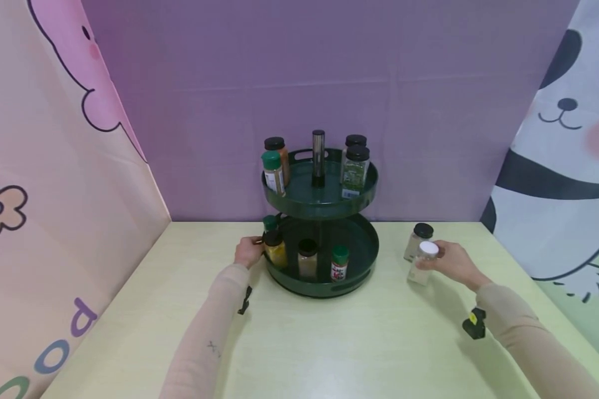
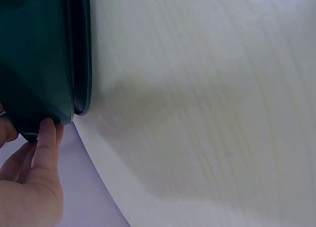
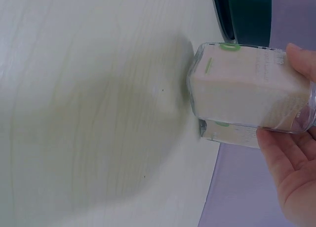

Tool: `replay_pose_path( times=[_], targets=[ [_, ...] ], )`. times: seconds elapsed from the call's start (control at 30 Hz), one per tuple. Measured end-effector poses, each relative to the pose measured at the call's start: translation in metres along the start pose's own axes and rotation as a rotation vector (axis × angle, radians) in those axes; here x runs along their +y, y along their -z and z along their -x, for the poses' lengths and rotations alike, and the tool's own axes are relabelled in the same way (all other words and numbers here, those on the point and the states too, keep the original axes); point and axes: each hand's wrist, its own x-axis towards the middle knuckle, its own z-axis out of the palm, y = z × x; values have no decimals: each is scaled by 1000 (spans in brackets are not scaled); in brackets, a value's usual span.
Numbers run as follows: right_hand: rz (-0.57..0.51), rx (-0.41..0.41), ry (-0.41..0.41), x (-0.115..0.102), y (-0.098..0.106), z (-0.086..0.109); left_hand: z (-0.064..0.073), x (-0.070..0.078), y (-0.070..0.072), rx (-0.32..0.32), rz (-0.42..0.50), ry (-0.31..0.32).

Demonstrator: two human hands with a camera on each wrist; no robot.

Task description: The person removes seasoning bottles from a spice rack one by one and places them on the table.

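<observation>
Left hand (image 1: 248, 252) gripped the lower tray (image 1: 309, 288) of the green two-tier rack (image 1: 320, 210) at its left edge. Four jars (image 1: 307, 265) sat along that tray's left and near sides. Right hand (image 1: 453, 262) held a white-lidded jar (image 1: 420, 268) right of rack, black-lidded jar (image 1: 414, 246) just beyond. Upper tray (image 1: 299, 206): two jars left (image 1: 274, 178), two right (image 1: 354, 174).

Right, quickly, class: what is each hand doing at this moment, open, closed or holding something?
Left hand: closed, gripping the edge of the green lower tray.
Right hand: closed, holding the white-lidded jar.
</observation>
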Motion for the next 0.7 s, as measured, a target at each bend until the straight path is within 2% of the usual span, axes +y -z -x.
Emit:
replay_pose_path(
  times=[0.7],
  targets=[
    [1,16,19,2,-3,3,0,0,0,3,-3,-5]
  ],
)
